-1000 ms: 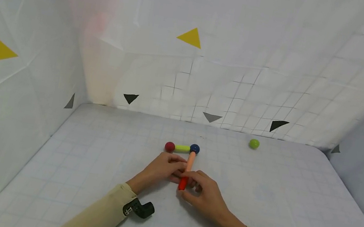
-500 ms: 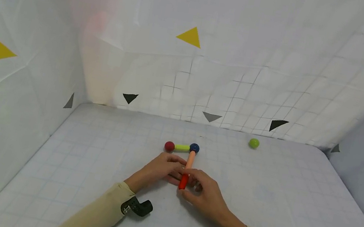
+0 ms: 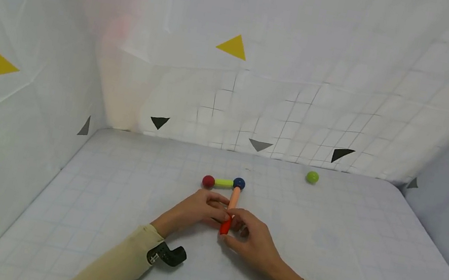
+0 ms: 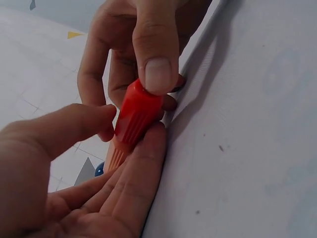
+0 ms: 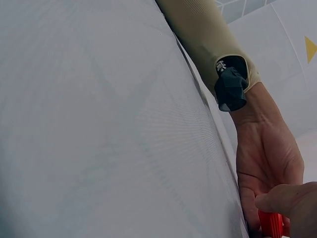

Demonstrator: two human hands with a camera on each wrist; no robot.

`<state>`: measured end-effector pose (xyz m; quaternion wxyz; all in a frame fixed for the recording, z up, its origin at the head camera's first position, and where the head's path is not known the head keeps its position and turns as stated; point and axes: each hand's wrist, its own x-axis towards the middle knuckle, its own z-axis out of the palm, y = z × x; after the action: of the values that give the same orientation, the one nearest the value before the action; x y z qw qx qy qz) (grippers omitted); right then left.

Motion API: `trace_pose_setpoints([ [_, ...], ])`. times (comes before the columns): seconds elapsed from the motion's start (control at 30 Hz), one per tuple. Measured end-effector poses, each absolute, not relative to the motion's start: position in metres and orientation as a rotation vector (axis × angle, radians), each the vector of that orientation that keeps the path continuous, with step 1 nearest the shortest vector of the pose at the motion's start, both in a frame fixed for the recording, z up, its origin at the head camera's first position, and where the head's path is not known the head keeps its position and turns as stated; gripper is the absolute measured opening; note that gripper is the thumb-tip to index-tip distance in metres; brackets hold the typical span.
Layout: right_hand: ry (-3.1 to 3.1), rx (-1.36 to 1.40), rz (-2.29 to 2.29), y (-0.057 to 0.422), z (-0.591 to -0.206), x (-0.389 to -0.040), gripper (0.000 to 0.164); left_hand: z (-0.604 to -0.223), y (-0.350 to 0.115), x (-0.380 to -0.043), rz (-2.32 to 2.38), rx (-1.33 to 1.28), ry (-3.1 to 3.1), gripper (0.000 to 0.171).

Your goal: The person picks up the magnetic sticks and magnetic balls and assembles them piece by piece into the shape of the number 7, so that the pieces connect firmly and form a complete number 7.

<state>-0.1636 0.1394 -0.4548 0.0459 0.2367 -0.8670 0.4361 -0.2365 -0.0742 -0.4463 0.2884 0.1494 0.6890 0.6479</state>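
A red ridged stick [image 3: 225, 226] lies end to end with an orange stick [image 3: 234, 198], which reaches a dark blue ball [image 3: 239, 183]. From that ball a yellow-green stick [image 3: 223, 183] runs left to a dark red ball [image 3: 208, 181]. My right hand [image 3: 257, 243] pinches the red stick, its thumb pressed on the near end in the left wrist view. My left hand [image 3: 193, 208] holds the same stick [image 4: 136, 114] from the left, thumb on one side and fingers along the other, near where red meets orange. Fingers partly hide that joint.
A light green ball [image 3: 312, 177] sits toward the back right of the white gridded table [image 3: 346, 241]. White sheeting with yellow triangles [image 3: 233, 46] rises behind and at both sides. Each wrist wears a dark camera mount [image 3: 166, 254] close above the tabletop.
My left thumb has moved right onto the red stick, and the left wrist has shifted slightly left. My right hand keeps its pinch; the balls and the other sticks stay where they were.
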Motion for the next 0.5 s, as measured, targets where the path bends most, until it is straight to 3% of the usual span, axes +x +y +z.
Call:
trace_pose_setpoints([
  [0.5, -2.579, 0.714, 1.293, 0.152, -0.443, -0.173, 0.051, -0.448, -0.072, -0.237, 1.728, 0.358, 1.861, 0.051],
])
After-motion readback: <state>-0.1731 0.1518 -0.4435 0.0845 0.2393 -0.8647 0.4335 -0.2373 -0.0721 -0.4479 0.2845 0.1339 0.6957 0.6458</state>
